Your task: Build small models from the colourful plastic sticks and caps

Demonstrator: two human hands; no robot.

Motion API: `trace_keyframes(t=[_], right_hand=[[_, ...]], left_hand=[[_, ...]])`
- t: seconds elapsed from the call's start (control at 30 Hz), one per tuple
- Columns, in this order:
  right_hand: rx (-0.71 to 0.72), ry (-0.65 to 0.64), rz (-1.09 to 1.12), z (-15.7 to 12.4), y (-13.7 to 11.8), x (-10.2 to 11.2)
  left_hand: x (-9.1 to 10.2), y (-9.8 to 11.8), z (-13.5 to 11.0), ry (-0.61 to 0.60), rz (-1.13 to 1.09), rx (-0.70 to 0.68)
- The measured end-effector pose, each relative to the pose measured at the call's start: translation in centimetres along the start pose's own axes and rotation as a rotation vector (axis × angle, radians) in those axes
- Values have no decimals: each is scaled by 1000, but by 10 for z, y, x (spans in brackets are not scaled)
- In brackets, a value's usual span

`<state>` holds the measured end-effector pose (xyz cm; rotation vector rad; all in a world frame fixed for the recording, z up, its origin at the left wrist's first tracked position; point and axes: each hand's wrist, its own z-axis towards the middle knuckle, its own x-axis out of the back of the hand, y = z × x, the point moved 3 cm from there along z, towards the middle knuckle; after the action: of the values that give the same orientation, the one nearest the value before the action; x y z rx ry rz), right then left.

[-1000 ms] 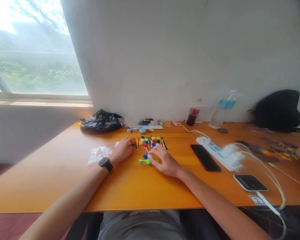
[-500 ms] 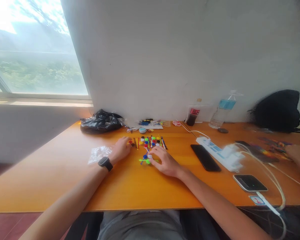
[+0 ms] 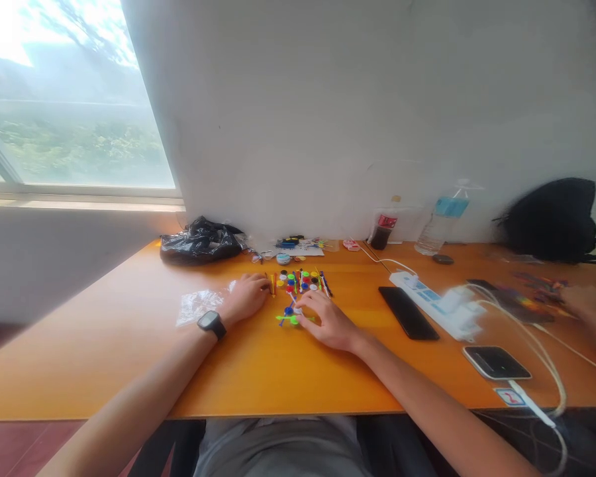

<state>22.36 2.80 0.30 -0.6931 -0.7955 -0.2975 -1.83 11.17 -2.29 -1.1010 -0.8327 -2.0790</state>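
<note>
On the table lies a small joined assembly of plastic sticks and round connectors (image 3: 289,320) in blue, green and white. My right hand (image 3: 325,320) pinches it at its right side, thumb and fingertips around a white connector. To the left, my left hand (image 3: 248,296) rests on the table with its fingers curled, beside upright-laid orange-yellow sticks (image 3: 273,285); its fingertips are partly hidden, and what they hold cannot be made out. Behind both hands, loose round connectors (image 3: 306,279) and sticks (image 3: 326,283) of several colours lie in a cluster.
A clear plastic bag (image 3: 195,306) lies by my left wrist, a black plastic bag (image 3: 201,240) behind it. Right of my hand are a black phone (image 3: 408,313), a white power strip (image 3: 430,301) with cables and a charging device (image 3: 497,362). Another person's hand (image 3: 589,305) is at far right.
My left hand has shifted slightly right, now covering the red and dark connectors by the orange sticks. My right hand stays at the assembly. The other person's hand has moved a little.
</note>
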Motion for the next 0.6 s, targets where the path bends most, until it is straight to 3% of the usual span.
trace_keyframes(t=[0.23, 0.37, 0.6], right_hand=[[-7, -26, -7, -2, 3, -2], [-17, -106, -21, -5, 6, -8], [-43, -166, -69, -7, 9, -14]], left_hand=[[3, 2, 3, -75, -27, -38], [6, 3, 4, -76, -56, -50], [5, 3, 4, -85, -74, 10]])
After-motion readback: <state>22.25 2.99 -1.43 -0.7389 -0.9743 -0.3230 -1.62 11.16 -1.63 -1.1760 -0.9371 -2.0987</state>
